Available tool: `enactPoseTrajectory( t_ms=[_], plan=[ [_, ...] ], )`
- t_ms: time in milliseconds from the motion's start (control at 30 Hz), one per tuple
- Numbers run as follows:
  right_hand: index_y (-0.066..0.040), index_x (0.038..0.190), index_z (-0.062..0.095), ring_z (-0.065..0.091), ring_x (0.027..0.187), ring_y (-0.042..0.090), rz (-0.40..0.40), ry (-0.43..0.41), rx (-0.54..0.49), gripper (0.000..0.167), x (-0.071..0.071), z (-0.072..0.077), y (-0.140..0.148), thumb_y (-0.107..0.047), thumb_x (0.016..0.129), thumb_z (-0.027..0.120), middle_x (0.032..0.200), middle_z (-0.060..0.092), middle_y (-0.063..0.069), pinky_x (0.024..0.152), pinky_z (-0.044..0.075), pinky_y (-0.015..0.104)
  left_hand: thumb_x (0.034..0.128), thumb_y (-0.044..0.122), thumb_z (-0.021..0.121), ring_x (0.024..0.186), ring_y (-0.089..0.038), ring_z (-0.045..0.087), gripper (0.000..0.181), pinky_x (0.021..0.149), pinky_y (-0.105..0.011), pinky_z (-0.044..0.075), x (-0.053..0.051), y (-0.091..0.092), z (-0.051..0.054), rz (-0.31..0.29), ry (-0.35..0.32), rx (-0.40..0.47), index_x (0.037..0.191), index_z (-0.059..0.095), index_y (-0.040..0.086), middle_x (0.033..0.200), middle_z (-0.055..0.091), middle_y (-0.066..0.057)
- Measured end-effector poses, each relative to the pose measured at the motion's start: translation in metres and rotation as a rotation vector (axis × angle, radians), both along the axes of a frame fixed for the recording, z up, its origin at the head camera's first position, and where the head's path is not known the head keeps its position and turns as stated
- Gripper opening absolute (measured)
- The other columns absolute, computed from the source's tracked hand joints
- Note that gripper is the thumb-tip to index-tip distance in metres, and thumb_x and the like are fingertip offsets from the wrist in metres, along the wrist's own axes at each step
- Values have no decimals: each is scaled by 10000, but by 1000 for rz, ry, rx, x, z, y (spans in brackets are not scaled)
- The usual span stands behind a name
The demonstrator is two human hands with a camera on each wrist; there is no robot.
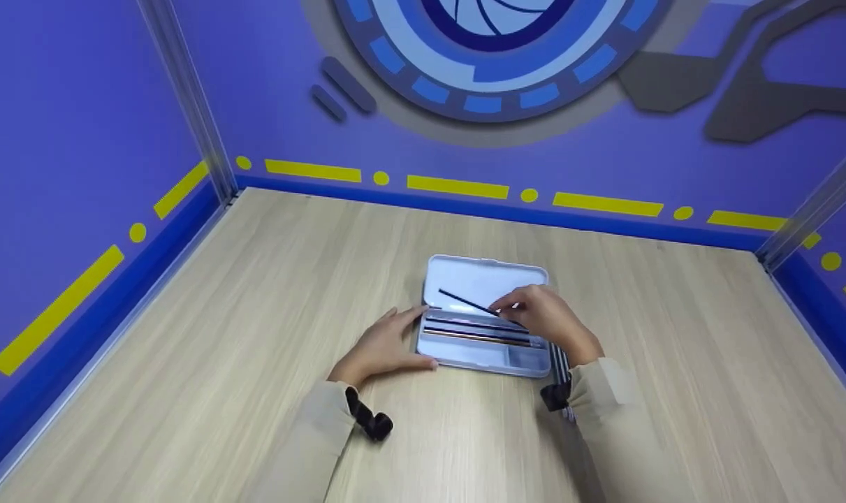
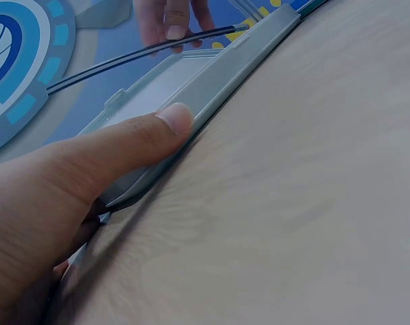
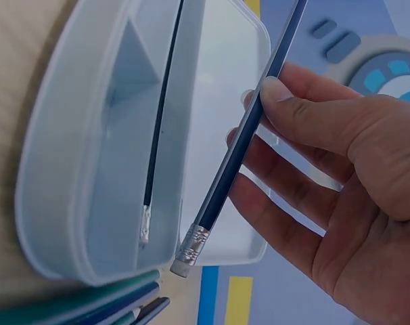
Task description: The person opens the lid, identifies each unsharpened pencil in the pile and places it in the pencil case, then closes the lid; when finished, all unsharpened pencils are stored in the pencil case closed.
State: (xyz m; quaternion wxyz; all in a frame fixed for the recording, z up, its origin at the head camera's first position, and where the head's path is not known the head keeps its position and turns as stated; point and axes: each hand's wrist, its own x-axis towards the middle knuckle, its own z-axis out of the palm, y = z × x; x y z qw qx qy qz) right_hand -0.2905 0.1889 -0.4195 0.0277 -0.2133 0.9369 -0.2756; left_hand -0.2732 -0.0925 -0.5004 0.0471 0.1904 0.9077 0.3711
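A white pencil case (image 1: 457, 351) lies on the table with its lid (image 1: 492, 276) folded back, away from me. My left hand (image 1: 384, 344) holds the case's left end; the thumb (image 2: 141, 139) lies along the front wall, and the other fingers are partly hidden behind the corner. Above the case, my right hand (image 1: 550, 318) pinches a dark pencil (image 3: 240, 143) between thumb and fingers. That pencil is tilted, its silver ferrule and whitish eraser (image 3: 180, 269) pointing down toward the case's right end. Inside the case lie several slim pencils (image 1: 478, 338).
More pencils (image 3: 110, 302), green and dark, lie on the table just beside the case's right end, partly under the right wrist in the head view. The wooden table (image 1: 290, 279) is bounded by blue-purple panels (image 1: 269, 105) at the back and sides.
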Motion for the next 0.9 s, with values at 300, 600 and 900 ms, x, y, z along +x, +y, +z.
enactPoseTrajectory(
  t_ms=[300,600,900],
  plan=[
    [-130,1012,776,677,1036,210,38,4,67,253,-5,-5,-14,32,853,664,1029,745,26,930,543,412,621,584,822,1424,-447,237,1023,1168,-556,236,0,0,0,-1,13,-7,1481,384,244,1516,409,4],
    [-127,981,784,690,1001,205,12,14,129,203,-4,-11,-21,-8,847,688,1007,749,29,899,557,402,614,580,827,1431,-435,232,1043,1162,-561,245,0,0,0,15,-15,-4,1487,378,230,1517,408,-10],
    [-111,984,780,688,952,193,0,8,126,191,-1,-11,-20,-17,835,706,989,748,35,856,571,401,610,568,834,1434,-430,226,1036,1168,-557,234,0,0,1,14,-21,3,1486,375,257,1516,408,5]
  ],
)
